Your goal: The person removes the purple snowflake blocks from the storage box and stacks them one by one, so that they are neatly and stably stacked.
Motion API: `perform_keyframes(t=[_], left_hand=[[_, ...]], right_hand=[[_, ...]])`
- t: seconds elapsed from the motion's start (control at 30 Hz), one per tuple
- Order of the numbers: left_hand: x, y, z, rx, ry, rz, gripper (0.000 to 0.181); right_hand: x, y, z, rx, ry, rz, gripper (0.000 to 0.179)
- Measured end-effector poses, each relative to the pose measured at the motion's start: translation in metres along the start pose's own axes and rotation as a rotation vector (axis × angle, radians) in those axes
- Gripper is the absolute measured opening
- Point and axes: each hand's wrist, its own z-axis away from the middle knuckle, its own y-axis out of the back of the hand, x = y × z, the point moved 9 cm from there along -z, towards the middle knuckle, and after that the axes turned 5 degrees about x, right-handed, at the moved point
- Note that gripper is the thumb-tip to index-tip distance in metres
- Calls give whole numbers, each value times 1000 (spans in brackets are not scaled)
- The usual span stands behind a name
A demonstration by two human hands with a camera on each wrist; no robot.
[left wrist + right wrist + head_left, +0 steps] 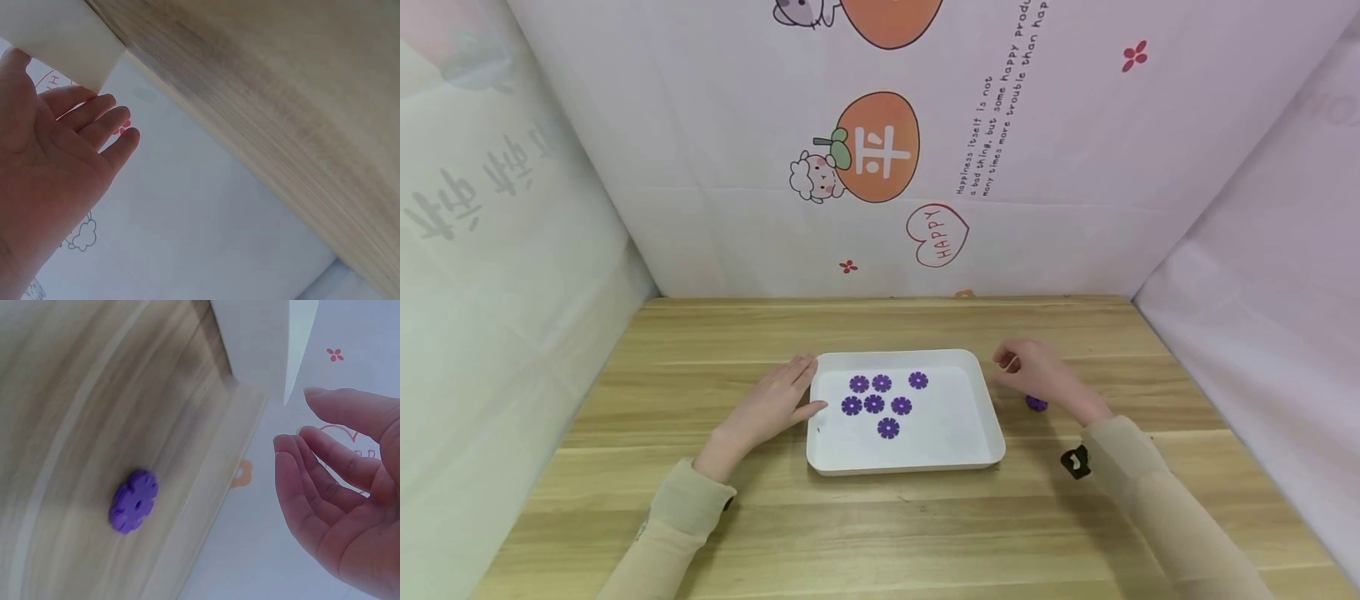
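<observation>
The left hand (769,406) touches the left side of the white tray (943,429), its fingers nearly straight against the outer wall and its thumb reaching over the rim, so the grasp looks loose. Seven purple discs (873,404), notched around the edge, lie apart or close together in the tray, mostly in its left half. The right hand (1041,371) hovers just beyond the tray's right side, fingers loosely bent, thumb apart from them, holding nothing. Another purple disc (134,501) lies on the wooden table (775,533), right of the tray and partly hidden by that hand in the head view. Behind stands a white printed sheet (1037,242).
</observation>
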Motion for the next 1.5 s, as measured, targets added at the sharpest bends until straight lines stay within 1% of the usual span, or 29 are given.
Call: perform_keyframes(t=[0.3, 0.53, 0.77, 1.03, 1.3, 1.5], left_hand=[[1, 1, 0, -18, 10, 12, 74], [0, -1, 0, -11, 6, 12, 74], [2, 2, 2, 8, -1, 17, 72], [1, -1, 2, 5, 2, 21, 73], [1, 0, 2, 22, -4, 8, 73], [1, 1, 1, 13, -1, 4, 74]], right_hand=[[-15, -4, -10, 17, 47, -22, 21], [-27, -10, -18, -1, 59, -8, 24], [-38, -17, -25, -22, 54, 1, 24], [-49, -26, -34, -41, 49, 17, 25], [-58, -35, -43, -44, 102, 39, 25], [-66, -41, -46, -64, 102, 16, 26]])
